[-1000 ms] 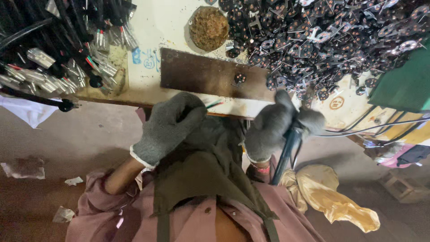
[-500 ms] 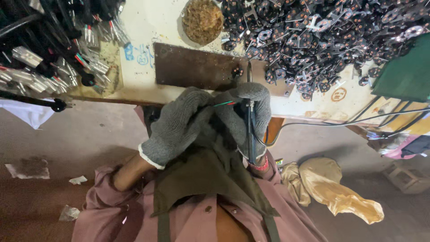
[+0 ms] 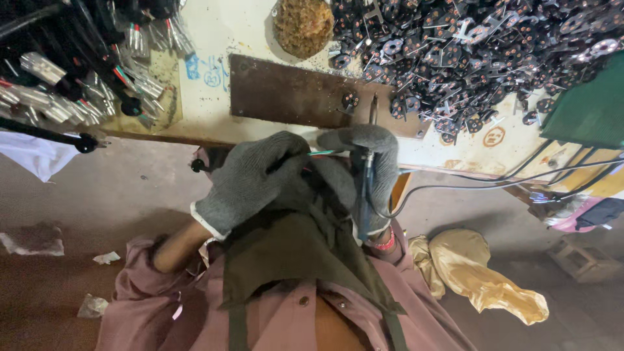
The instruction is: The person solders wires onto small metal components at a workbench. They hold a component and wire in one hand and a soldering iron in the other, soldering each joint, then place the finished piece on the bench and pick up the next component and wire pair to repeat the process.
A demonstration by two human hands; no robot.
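Note:
Both my hands wear grey knit gloves and meet at the bench's front edge. My left hand [image 3: 250,179] pinches a thin green and red wire [image 3: 323,153] that points right. My right hand [image 3: 374,172] grips a soldering iron [image 3: 366,195] upright, its metal tip [image 3: 374,107] reaching up onto the brown metal plate [image 3: 286,91]. A small black round part [image 3: 350,101] lies on that plate just left of the tip. The iron's black cord [image 3: 468,185] trails off to the right.
A large heap of small black metal parts [image 3: 481,52] covers the bench's right side. A brown fibrous wad [image 3: 303,25] sits above the plate. Bundled cables with metal ends [image 3: 78,71] lie at the left. A green box [image 3: 588,110] stands right. A yellow cloth [image 3: 481,276] lies on the floor.
My right hand has swung the soldering iron from low at the right up to the middle, so its tip now reaches the plate. Both hands have come together.

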